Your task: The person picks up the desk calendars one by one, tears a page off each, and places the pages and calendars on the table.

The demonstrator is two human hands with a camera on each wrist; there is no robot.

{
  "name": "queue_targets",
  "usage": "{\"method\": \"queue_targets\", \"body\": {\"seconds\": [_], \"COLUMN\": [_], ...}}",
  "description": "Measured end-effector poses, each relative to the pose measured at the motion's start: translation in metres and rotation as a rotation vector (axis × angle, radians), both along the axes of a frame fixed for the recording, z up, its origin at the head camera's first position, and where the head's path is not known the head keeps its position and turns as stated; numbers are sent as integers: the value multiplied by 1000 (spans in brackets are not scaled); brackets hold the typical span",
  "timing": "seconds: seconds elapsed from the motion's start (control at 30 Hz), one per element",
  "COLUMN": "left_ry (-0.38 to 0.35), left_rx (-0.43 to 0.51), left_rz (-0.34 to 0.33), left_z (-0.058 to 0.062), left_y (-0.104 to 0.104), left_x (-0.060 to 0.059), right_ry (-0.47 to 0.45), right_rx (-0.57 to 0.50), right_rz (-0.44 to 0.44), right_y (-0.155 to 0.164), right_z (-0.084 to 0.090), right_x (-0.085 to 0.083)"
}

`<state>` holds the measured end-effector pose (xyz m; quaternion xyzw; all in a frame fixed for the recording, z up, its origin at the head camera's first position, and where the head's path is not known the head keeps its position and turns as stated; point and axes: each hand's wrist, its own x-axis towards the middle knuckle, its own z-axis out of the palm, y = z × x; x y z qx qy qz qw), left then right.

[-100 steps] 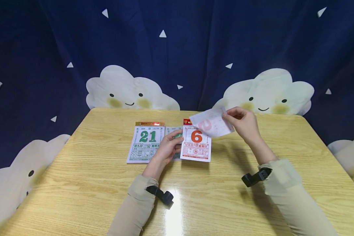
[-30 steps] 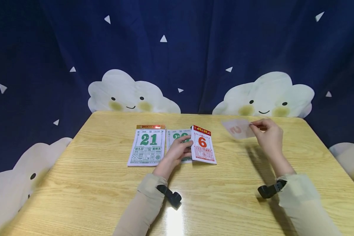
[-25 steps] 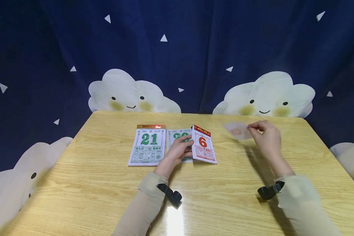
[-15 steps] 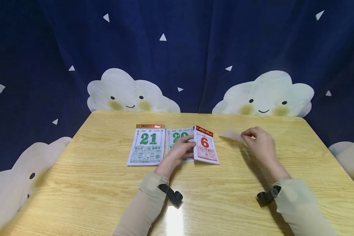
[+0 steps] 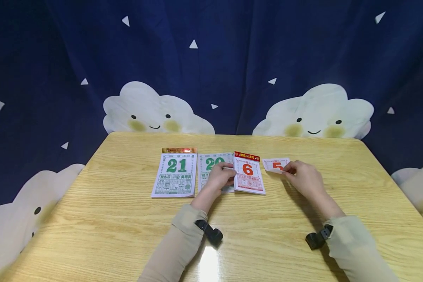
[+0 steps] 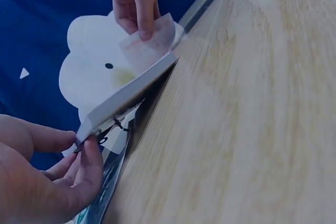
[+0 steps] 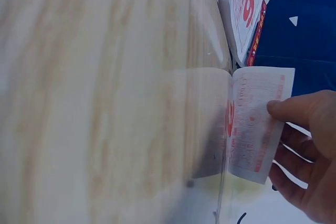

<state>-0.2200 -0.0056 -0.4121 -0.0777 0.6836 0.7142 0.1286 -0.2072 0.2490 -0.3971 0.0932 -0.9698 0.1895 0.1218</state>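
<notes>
My left hand [image 5: 219, 178] pinches the left edge of a small tear-off calendar [image 5: 248, 178] with a red band and a red 6. In the left wrist view the calendar pad [image 6: 126, 95] leans, its edge between thumb and fingers. Just right of it, my right hand [image 5: 304, 178] pinches a torn calendar sheet [image 5: 271, 163] showing a red 5. Seen from the right wrist, the sheet [image 7: 257, 121] is bent up, its far edge touching or close to the tabletop, the thumb on its printed back. Part of the 5 is hidden.
Left of the hands lies a larger calendar [image 5: 174, 176] with a green 21. Between it and the red calendar lies a sheet with a green 20 [image 5: 206, 164], partly under my left hand. All rest on a wooden table [image 5: 127, 235] before a blue curtain [image 5: 211, 66].
The torn sheet came away from the red calendar, moved right, then came down beside it with its 5 facing up. My left hand shifted the calendar right and lower, uncovering more of the green 20.
</notes>
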Motion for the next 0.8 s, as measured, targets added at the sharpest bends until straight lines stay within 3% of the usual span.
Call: {"method": "queue_targets", "body": {"seconds": [0.43,0.8], "left_ry": [-7,-26], "left_rx": [-30,-110], "left_rz": [-79,-120], "left_z": [6,5], "left_y": [4,4], "left_x": [4,7], "right_ry": [-208,-239], "right_rx": [104,143], "right_rz": [55,101], "right_y": [3,6], "right_z": [0,0], "right_x": [2,2]}}
